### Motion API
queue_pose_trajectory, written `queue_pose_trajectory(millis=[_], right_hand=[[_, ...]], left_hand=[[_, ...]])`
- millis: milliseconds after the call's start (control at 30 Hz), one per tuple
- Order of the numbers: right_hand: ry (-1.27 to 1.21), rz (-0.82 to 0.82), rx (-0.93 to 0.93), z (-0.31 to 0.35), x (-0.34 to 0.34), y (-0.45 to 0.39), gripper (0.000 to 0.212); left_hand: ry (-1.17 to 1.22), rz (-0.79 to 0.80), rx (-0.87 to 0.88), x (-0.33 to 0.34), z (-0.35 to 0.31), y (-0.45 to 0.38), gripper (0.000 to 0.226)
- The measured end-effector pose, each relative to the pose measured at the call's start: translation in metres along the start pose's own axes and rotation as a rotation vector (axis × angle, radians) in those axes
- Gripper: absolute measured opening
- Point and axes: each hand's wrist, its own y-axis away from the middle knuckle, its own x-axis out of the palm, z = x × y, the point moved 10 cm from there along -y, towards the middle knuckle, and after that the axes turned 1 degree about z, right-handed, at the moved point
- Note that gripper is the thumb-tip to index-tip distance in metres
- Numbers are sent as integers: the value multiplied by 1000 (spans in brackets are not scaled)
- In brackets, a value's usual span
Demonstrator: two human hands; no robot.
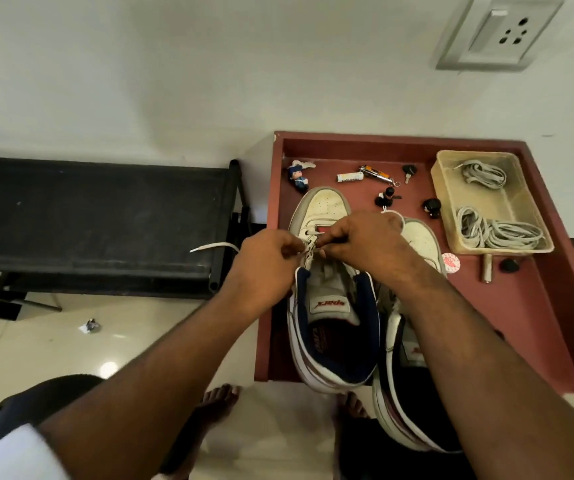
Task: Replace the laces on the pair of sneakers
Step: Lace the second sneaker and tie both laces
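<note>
Sneakers (327, 306): scuffed matt white leather-look uppers, navy cloth collar lining. Laces (496, 233): grey woven cloth, in translucent beige plastic basket (441, 188). Tabletop (521, 306): matt reddish-brown. Whistle (379, 174): shiny metal. Floor tiles (70, 348): glossy cream.

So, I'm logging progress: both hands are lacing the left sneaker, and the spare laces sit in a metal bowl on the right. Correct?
Not quite: the spare laces sit in a beige plastic basket, not a metal bowl, per the head view. Both the left hand and right hand work on the left sneaker.
</note>
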Motion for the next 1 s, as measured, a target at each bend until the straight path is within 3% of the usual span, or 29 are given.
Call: queue_pose_trajectory(millis=[67,133,267,333,400,500,567,800,900,1000], right_hand=[[15,10,12,-2,2,-1,17],[10,-4,22,-7,3,-2,16],[-90,-14,42,-19,4,-3,13],[-92,-5,43,-20,6,-5,12],[-114,-3,38,-20,8,-7,10],[-181,-2,23,-18,12,-8,14],[-197,-14,18,-17,12,-9,15],[-260,13,4,-20,14,-11,15],[-294,47,-4,-22,15,-11,29],[-302,45,-4,-23,15,-12,29]], left_hand=[[76,-5,13,1,-3,-9,8],[0,44,11,-5,-9,-13,5],[-533,192,-126,-31,17,-11,8],[-708,173,-172,-45,28,-8,5],[-643,87,-92,-48,13,-14,3],[-210,82,-57,-25,-11,-20,6],[-123,80,-69,-13,-13,-24,8],[-337,228,-55,2,-4,-33,4],[-629,323,-229,-51,33,-37,5],[-652,349,-403,-92,65,-30,10]])
